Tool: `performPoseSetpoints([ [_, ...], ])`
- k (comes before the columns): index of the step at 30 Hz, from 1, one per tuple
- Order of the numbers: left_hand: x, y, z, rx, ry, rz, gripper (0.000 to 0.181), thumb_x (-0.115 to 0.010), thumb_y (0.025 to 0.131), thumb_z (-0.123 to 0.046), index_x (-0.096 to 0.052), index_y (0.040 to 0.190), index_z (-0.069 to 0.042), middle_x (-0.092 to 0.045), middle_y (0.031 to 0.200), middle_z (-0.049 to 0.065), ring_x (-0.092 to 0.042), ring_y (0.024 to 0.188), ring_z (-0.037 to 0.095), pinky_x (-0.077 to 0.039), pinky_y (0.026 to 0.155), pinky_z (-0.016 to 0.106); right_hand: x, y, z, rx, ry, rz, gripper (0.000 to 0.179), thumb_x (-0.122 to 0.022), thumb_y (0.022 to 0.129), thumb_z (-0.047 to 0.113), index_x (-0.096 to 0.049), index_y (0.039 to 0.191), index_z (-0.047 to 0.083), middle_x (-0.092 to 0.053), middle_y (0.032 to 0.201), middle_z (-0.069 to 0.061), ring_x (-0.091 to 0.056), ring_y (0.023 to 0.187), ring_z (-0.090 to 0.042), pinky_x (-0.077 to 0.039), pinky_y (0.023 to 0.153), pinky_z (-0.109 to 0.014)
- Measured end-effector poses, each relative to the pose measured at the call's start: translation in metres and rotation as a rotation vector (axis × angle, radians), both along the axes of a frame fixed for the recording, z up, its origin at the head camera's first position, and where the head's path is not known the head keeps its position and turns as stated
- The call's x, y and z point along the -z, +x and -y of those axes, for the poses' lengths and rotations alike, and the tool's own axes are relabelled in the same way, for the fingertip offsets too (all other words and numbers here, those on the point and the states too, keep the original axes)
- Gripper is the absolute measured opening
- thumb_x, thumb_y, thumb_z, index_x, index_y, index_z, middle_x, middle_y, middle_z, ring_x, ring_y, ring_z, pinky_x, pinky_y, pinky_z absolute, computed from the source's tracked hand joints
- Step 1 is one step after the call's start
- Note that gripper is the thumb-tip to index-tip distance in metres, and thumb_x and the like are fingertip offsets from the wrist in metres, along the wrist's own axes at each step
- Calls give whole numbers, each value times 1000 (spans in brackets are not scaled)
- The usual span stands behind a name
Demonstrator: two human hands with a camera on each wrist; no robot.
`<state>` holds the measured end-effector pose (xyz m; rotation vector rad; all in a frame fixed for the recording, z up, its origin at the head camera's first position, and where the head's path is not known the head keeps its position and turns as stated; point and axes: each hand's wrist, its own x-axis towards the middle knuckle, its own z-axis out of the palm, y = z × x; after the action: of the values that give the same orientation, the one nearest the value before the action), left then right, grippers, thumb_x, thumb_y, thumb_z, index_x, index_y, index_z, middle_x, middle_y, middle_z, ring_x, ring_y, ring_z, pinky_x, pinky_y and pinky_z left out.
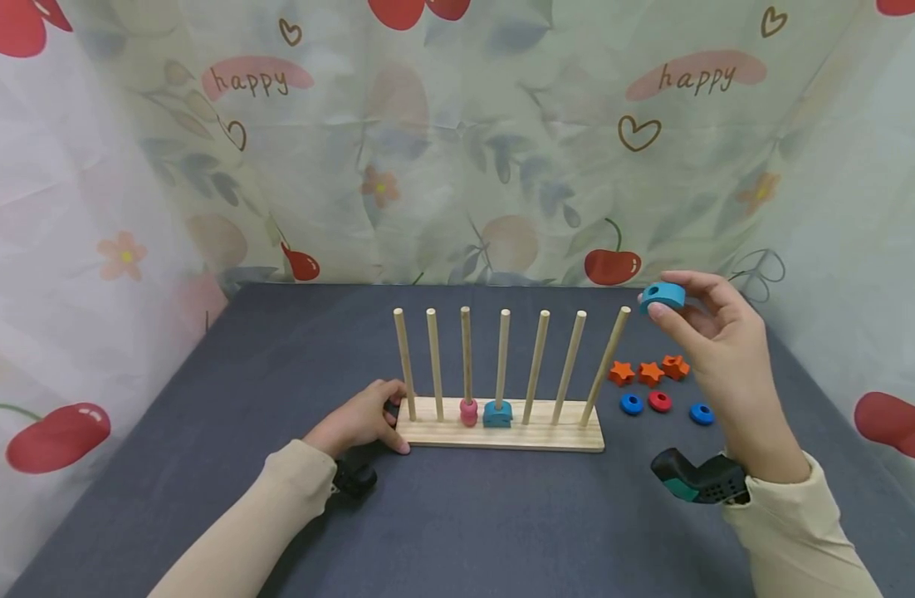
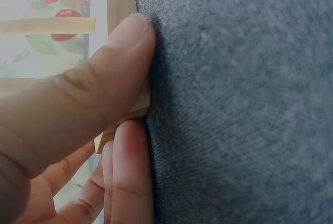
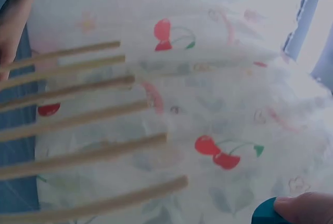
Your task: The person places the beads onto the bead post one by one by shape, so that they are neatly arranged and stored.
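A wooden peg stand (image 1: 442,435) with several upright pegs sits mid-table. My left hand (image 1: 368,415) grips its left end, thumb along the front and fingers at the end, seen close in the left wrist view. A pink bead (image 1: 468,413) is on the third peg from the left, and a blue arched block (image 1: 497,415) is on the fourth. Up beside the top of the rightmost peg, my right hand (image 1: 730,353) pinches another blue arched block (image 1: 667,293) with a hole in it. Only a corner of that block (image 3: 264,212) shows in the right wrist view.
Right of the stand lie several orange star beads (image 1: 650,374), two blue rings (image 1: 632,404) and a red ring (image 1: 660,402), close under my right forearm. A patterned cloth (image 1: 457,166) hangs behind the dark table (image 1: 457,515) and down both sides.
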<state>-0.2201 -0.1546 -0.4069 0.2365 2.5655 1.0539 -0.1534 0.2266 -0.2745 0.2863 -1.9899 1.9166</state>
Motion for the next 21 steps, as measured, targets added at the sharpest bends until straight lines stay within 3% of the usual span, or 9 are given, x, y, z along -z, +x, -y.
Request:
performPoseSetpoints([
  [9,1,-2,1,5,0,3,76,-91,59,-3,-54,125,-5,-47,117,14,-56,94,23,-49,81,35,-13,13,31,-64,-4,-88,35,-66,89,1,-59,123,5,-58,120,-5,-63,106,-12,-50,85,-16],
  [21,3,-1,2,6,2,-2,73,-92,58,-4,-55,121,-6,-47,114,12,-54,93,22,-48,78,33,-22,8,64,-150,21,-138,36,-65,90,2,-58,125,6,-55,126,-7,-60,110,-16,-50,88,-19],
])
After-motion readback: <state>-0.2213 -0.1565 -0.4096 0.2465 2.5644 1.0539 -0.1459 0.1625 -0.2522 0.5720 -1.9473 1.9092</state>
